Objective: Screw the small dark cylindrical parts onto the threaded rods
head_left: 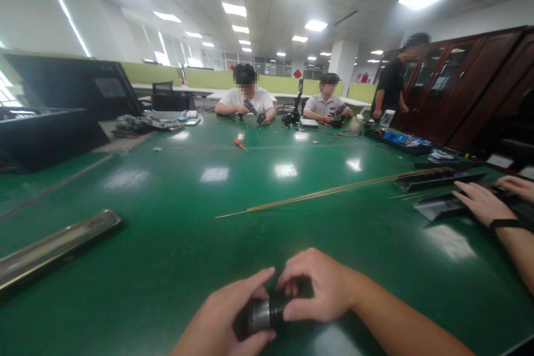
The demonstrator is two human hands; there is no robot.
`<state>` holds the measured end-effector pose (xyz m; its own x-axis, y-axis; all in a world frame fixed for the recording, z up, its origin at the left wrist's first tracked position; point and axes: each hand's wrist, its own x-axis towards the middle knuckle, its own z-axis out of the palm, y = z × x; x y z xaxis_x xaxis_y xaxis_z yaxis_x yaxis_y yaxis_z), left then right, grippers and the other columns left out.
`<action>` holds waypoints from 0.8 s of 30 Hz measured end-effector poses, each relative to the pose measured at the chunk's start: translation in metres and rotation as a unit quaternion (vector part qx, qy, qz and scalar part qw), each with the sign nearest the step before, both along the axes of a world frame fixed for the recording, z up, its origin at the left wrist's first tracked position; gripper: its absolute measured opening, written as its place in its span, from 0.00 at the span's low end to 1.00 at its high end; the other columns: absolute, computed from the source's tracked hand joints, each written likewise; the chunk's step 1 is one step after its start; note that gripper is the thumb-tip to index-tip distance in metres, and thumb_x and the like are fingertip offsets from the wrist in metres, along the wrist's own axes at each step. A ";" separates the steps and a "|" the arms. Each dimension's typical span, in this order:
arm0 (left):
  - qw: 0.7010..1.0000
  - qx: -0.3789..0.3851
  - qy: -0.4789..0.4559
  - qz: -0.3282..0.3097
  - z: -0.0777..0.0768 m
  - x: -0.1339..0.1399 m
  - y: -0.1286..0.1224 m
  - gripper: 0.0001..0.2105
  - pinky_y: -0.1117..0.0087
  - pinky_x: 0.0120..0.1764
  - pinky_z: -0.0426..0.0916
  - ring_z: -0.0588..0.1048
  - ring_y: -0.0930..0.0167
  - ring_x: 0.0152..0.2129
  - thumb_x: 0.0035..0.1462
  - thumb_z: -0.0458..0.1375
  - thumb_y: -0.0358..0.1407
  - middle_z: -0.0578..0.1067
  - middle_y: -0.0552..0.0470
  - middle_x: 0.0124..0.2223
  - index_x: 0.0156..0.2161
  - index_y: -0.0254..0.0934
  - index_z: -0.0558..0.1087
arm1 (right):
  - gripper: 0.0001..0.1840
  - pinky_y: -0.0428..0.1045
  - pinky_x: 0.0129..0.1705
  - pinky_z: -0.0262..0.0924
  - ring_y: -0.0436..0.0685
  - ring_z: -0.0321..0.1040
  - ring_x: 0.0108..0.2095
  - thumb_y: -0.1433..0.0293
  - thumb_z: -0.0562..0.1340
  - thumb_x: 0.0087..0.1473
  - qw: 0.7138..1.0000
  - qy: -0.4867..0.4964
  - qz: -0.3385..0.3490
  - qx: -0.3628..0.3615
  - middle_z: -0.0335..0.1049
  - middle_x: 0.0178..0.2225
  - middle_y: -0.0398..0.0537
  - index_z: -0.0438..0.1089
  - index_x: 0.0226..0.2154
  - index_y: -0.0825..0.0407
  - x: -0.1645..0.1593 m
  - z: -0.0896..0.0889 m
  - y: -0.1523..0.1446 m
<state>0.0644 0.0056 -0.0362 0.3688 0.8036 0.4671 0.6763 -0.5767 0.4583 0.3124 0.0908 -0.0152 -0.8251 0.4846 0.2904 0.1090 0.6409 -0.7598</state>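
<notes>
A short silver-grey metal cylinder (pixel 260 316) with a narrower black ribbed end (pixel 276 314) lies sideways low over the green table. My left hand (pixel 223 311) is wrapped around the silver part, fingers on the far side and thumb on the near side. On the other side, my right hand (pixel 319 286) is curved with its thumb tip at the black end. A gap shows between that thumb and its bent fingers, which are off the cylinder. Whether the right thumb presses on the black end cannot be made out.
Long thin brass-coloured rods (pixel 317 193) cross the green table (pixel 175 245). At right, another person's hands (pixel 484 203) rest over a dark metal channel (pixel 442 204). A long metal bar (pixel 58 245) lies left. A red screwdriver (pixel 240 144) lies farther back, before two seated people.
</notes>
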 end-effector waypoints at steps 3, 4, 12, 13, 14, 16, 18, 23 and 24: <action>1.000 -0.008 -0.002 0.007 -0.003 0.000 0.000 0.43 0.81 0.50 0.73 0.81 0.75 0.40 0.46 0.70 0.33 0.81 0.63 0.44 0.65 0.57 0.59 | 0.23 0.45 0.34 0.64 0.53 0.72 0.29 0.53 0.68 0.52 1.000 -0.008 0.012 0.012 0.75 0.30 0.47 0.78 0.39 0.55 0.000 -0.003 0.000; 1.000 -0.014 0.000 0.011 -0.003 0.000 0.000 0.43 0.81 0.50 0.73 0.81 0.75 0.40 0.45 0.71 0.33 0.81 0.64 0.44 0.65 0.57 0.59 | 0.22 0.45 0.34 0.64 0.53 0.72 0.29 0.53 0.68 0.51 1.000 -0.008 0.016 0.015 0.75 0.29 0.47 0.78 0.39 0.55 0.000 -0.004 0.000; 0.998 -0.067 -0.011 0.013 -0.004 0.001 -0.002 0.44 0.81 0.48 0.72 0.80 0.75 0.39 0.47 0.70 0.33 0.81 0.66 0.42 0.66 0.60 0.57 | 0.20 0.46 0.35 0.62 0.53 0.71 0.29 0.53 0.67 0.51 0.996 -0.026 0.018 0.078 0.75 0.29 0.45 0.77 0.38 0.52 -0.003 -0.005 -0.005; 0.997 -0.074 -0.011 0.015 -0.004 0.001 -0.002 0.43 0.81 0.49 0.72 0.80 0.75 0.39 0.47 0.70 0.33 0.81 0.66 0.42 0.66 0.60 0.57 | 0.20 0.46 0.36 0.62 0.53 0.71 0.29 0.54 0.67 0.51 0.996 -0.030 0.016 0.087 0.76 0.29 0.44 0.77 0.38 0.52 -0.003 -0.005 -0.005; 0.997 -0.079 -0.010 0.017 -0.003 0.002 -0.002 0.43 0.81 0.49 0.72 0.80 0.76 0.39 0.48 0.70 0.33 0.81 0.67 0.42 0.65 0.61 0.57 | 0.19 0.47 0.37 0.62 0.53 0.71 0.29 0.54 0.68 0.50 0.995 -0.034 0.012 0.094 0.76 0.29 0.44 0.77 0.38 0.51 -0.003 -0.005 -0.006; 0.996 -0.082 -0.011 0.021 -0.002 0.002 -0.001 0.43 0.82 0.49 0.71 0.80 0.77 0.40 0.48 0.70 0.33 0.81 0.69 0.43 0.65 0.62 0.57 | 0.17 0.47 0.38 0.62 0.53 0.72 0.30 0.57 0.69 0.49 0.994 -0.042 0.002 0.103 0.77 0.30 0.44 0.77 0.37 0.51 -0.003 -0.004 -0.008; 0.996 -0.081 -0.013 0.021 -0.002 0.003 -0.001 0.44 0.83 0.48 0.71 0.80 0.77 0.39 0.46 0.71 0.33 0.81 0.70 0.42 0.65 0.63 0.57 | 0.15 0.47 0.38 0.61 0.53 0.72 0.30 0.59 0.69 0.50 0.993 -0.051 -0.010 0.108 0.77 0.30 0.43 0.77 0.37 0.51 -0.003 -0.003 -0.009; 0.996 -0.084 -0.013 0.022 0.000 0.004 -0.003 0.45 0.82 0.48 0.71 0.80 0.77 0.38 0.45 0.72 0.32 0.81 0.70 0.41 0.64 0.64 0.57 | 0.11 0.46 0.37 0.61 0.52 0.73 0.30 0.62 0.68 0.52 0.991 -0.063 -0.017 0.116 0.78 0.30 0.43 0.78 0.36 0.51 -0.006 -0.003 -0.012; 0.996 -0.086 -0.011 0.022 0.000 0.005 -0.003 0.44 0.82 0.47 0.71 0.80 0.77 0.38 0.46 0.72 0.33 0.81 0.70 0.42 0.64 0.64 0.58 | 0.11 0.46 0.37 0.61 0.51 0.73 0.30 0.62 0.67 0.53 0.991 -0.060 -0.016 0.117 0.78 0.30 0.43 0.78 0.36 0.51 -0.006 -0.004 -0.012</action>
